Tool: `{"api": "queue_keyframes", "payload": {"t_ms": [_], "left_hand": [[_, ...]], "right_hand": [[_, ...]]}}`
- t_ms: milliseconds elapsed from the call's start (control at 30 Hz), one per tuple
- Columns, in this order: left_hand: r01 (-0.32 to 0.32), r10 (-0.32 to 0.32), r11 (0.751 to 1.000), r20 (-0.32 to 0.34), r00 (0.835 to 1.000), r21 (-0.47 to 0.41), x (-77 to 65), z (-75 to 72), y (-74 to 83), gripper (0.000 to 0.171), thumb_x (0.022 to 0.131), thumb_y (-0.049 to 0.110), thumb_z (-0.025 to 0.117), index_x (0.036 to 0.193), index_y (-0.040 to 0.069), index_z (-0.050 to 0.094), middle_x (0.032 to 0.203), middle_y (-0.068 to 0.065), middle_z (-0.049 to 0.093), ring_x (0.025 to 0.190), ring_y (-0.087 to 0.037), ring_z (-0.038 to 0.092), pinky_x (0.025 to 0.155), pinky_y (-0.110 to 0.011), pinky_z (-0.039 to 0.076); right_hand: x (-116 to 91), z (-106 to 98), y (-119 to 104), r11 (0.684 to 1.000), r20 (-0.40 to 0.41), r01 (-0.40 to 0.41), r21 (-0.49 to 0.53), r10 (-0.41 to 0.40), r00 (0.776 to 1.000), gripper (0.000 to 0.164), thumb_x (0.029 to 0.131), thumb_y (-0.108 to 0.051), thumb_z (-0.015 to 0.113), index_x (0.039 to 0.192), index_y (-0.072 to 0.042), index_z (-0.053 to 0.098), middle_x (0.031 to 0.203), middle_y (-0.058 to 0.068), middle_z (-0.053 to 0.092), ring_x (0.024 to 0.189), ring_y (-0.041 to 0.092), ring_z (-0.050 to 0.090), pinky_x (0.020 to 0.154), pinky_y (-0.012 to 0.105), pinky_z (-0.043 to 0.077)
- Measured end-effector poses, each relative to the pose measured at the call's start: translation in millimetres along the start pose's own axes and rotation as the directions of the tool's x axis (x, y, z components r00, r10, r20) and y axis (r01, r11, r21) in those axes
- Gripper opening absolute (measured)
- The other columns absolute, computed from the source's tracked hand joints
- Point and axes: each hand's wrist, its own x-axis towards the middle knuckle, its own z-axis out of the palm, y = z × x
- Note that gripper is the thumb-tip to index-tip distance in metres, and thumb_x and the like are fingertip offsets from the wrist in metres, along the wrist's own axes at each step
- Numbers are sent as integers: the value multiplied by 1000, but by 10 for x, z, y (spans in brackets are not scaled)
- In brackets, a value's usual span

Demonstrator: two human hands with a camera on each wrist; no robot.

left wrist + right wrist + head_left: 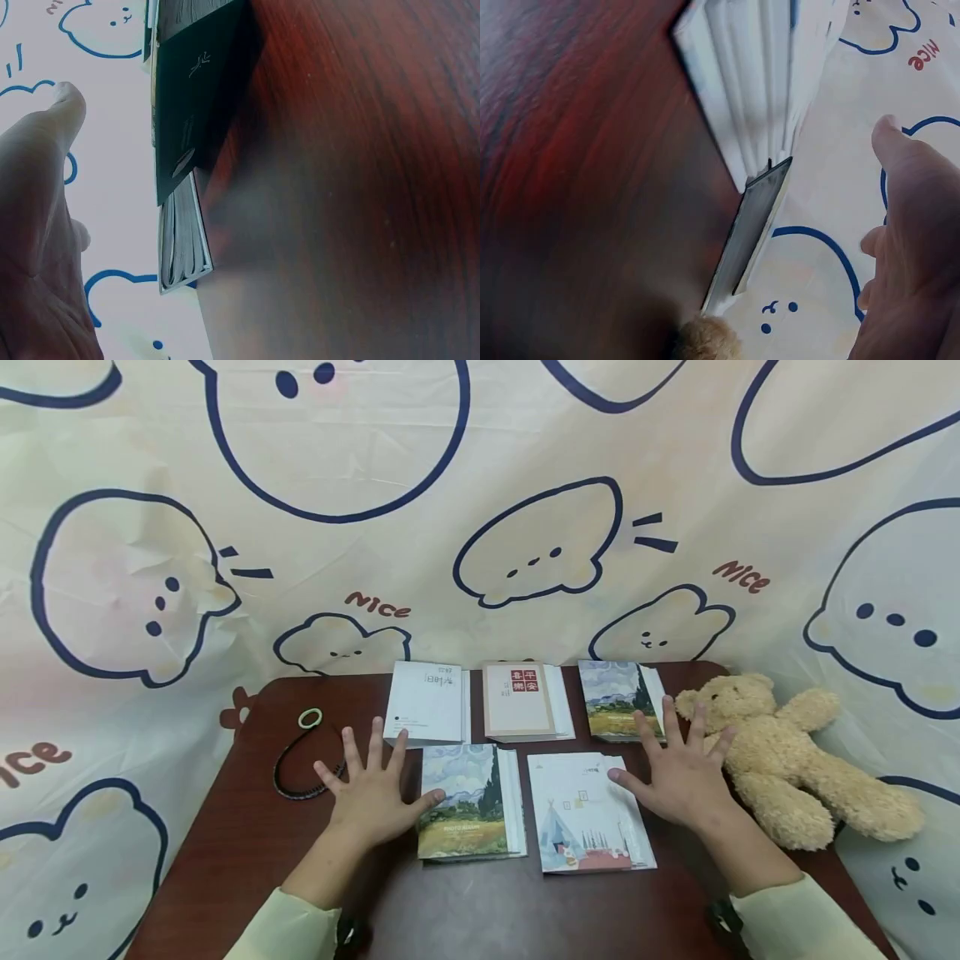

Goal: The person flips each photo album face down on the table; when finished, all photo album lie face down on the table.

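So you've got five albums laid out in two neat-ish rows on the dark reddish-brown wooden table. Back row: a white rectangular one with sparse dark print, a beige one with a red block of characters, and one with a painted landscape cover. Front row: a second landscape-covered album and a white one with a blue tent drawing.

Both your left hand and right hand are wide open, fingers fanned out, nothing in either. The wrist views show a gap between hands and albums, so you look to be hovering, not touching.

Progress-wise: all five lie closed and spaced out, none stacked or picked up. IMO that could be the very start or all wrapped up, can't tell which. The thin black cord with a pale green ring on your left and the fuzzy tan teddy bear on your right are just off to the sides, unheld.
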Motion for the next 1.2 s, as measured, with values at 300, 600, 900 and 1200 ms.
{"api": "queue_keyframes", "payload": {"t_ms": [300,600,900,1200], "left_hand": [[-2,4,999,39,999,-46,-25,32,28,111,81,86,59,165,20,29,173,-16,-3,154,-43,-22,107,-82,-15],[-2,6,995,49,999,-99,-88,89,72,106,84,72,70,164,16,31,172,-20,11,155,-49,5,116,-75,19],[4,13,965,63,998,-263,-124,108,117,95,91,56,74,165,15,29,167,-21,26,150,-51,26,107,-75,35],[46,-21,924,69,997,-379,-159,154,144,89,93,47,75,164,15,32,162,-21,37,146,-50,35,106,-71,39]], "right_hand": [[-17,-52,-142,997,68,26,67,-30,997,100,91,-74,59,162,-8,34,170,27,4,152,49,-22,117,75,-1],[-29,22,-305,995,69,49,86,-55,996,90,92,-60,69,158,-5,43,166,28,22,150,54,18,111,78,25],[-38,44,-514,975,60,66,213,-80,995,86,92,-49,75,158,-5,42,159,28,36,142,52,33,108,69,38],[-78,59,-700,946,65,77,315,-102,993,84,91,-41,78,158,-6,42,156,25,42,141,47,40,106,64,44]]}}
